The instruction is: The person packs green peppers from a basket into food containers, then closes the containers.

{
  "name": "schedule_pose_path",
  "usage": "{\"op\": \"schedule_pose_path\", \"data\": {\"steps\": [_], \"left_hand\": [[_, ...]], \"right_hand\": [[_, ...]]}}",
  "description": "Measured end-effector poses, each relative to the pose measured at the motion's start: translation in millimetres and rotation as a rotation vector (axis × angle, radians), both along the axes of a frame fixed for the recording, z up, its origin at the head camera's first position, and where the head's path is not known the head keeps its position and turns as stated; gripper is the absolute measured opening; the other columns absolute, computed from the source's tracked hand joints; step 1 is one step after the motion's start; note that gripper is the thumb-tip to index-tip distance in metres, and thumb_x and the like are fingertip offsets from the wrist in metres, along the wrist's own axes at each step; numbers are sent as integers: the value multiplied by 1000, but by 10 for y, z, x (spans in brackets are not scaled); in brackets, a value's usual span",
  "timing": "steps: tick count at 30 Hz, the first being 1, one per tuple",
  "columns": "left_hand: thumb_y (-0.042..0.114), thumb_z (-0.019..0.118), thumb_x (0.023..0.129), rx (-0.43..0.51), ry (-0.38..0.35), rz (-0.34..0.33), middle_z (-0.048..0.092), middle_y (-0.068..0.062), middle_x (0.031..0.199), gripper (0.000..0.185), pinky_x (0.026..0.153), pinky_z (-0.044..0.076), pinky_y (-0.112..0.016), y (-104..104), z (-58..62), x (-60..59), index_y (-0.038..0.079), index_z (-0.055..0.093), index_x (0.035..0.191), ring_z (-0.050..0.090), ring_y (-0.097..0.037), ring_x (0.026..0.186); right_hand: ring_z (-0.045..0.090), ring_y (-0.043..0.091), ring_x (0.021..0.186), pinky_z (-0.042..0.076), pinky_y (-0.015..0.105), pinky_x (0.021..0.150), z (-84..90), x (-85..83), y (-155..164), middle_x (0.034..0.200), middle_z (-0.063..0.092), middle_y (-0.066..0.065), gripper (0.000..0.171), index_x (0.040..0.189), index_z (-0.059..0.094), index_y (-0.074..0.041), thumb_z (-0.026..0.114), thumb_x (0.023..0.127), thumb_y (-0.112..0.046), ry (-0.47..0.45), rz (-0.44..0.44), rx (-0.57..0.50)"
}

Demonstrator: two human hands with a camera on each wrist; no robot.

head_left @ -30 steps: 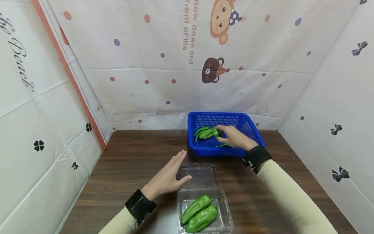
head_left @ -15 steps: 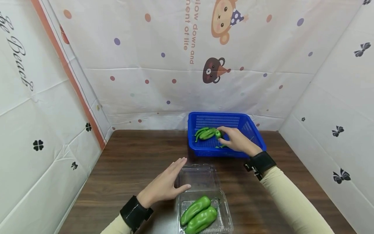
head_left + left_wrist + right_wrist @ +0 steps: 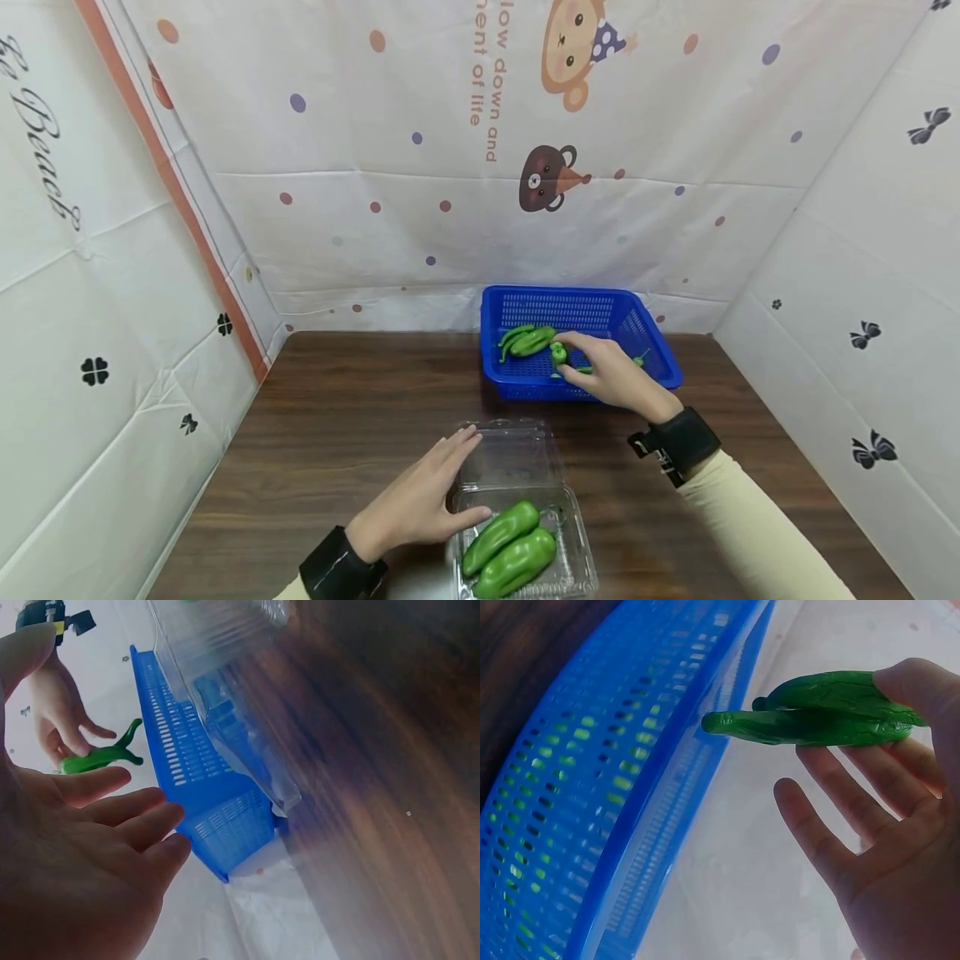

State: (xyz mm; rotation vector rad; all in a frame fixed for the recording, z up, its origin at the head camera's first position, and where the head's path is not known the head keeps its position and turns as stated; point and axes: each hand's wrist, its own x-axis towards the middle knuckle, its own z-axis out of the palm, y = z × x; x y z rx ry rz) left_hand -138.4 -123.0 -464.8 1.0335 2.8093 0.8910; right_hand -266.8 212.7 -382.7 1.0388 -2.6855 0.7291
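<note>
From the head view, a green pepper [image 3: 558,353] is pinched by the right hand [image 3: 611,375] over the blue basket [image 3: 652,350], judged a pick-up step; the rim must be cleared. The clear clamshell box [image 3: 525,517] is steadied by the flat-fingered left hand [image 3: 420,504]. From the left wrist view, the basket wall [image 3: 217,817] is seen close behind the lid. From the right wrist view, the pepper [image 3: 817,720] is gripped by thumb and fingertips.

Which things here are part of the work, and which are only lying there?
In use:
green pepper pinched by right hand
blue basket
clear box, steadied by left hand
two boxed peppers

Idle:
peppers left in basket
printed backdrop
</note>
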Motion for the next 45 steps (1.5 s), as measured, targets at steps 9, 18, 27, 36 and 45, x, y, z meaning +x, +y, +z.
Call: {"op": "schedule_pose_path", "data": {"steps": [9, 18, 27, 36, 45], "left_hand": [[63, 70, 89, 1, 21, 1, 29, -12, 166, 95, 120, 32, -52, -27, -44, 110, 7, 37, 158, 32, -34, 151], [65, 75, 84, -13, 66, -14, 33, -17, 164, 97, 122, 28, -51, -28, -52, 181, 4, 41, 153, 35, -31, 150], [70, 75, 80, -16, 154, -47, 41, -20, 158, 100, 119, 33, -56, -24, -90, 265, 2, 45, 148, 41, -31, 147], [75, 78, 73, -45, 180, -61, 42, -15, 159, 113, 117, 36, -56, -39, -137, 387, 1, 44, 151, 43, -32, 145], [82, 72, 71, -101, 210, -76, 45, -14, 158, 120, 116, 38, -56, -58, -186, 463, 0, 42, 153, 40, -32, 147]], "right_hand": [[66, 24, 117, 59, 42, 91, 32, 320, -89, 132, 66, 10, 46, 141, 58, -8, 71, 98, -13, 52, 73, -42], [66, 19, 117, 58, 39, 91, -32, 625, -193, 128, 67, 5, 45, 137, 61, -9, 75, 95, -11, 96, 120, -70], [64, 16, 119, 58, 38, 92, -111, 903, -219, 128, 66, 0, 46, 137, 60, -11, 76, 94, -11, 58, 152, -98], [65, 14, 116, 59, 40, 91, -166, 1106, -247, 126, 67, -3, 50, 139, 59, -13, 76, 93, -9, 19, 179, -124], [65, 14, 117, 58, 38, 93, -208, 1247, -251, 128, 67, -4, 51, 140, 59, -14, 75, 93, -7, -23, 181, -129]]}}
